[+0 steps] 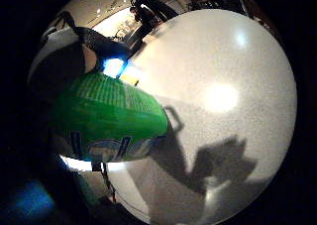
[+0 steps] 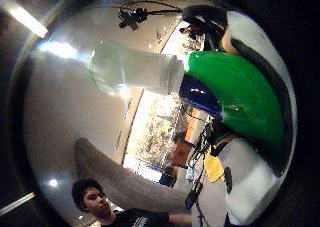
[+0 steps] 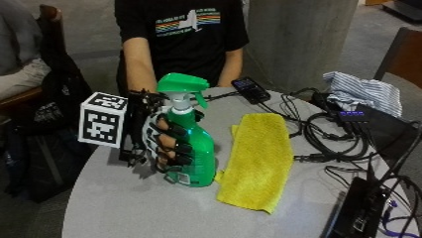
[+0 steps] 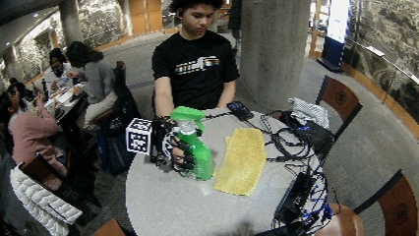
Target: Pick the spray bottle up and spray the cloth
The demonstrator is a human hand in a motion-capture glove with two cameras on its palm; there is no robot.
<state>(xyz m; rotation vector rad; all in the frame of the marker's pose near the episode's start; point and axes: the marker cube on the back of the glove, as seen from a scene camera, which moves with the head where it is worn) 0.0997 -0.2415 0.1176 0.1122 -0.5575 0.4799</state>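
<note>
Right hand grips green bottle, fingers curled round its body. Bottle upright, near the desk's left edge. Yellow cloth flat just beside it, mid-desk.

One green spray bottle, one yellow cloth, one phone, one striped cloth, one round table

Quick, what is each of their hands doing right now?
Gloved right hand: fingers wrapped around the green spray bottle, which stands on the table.
Bare left hand: hidden, cannot be told.
</note>
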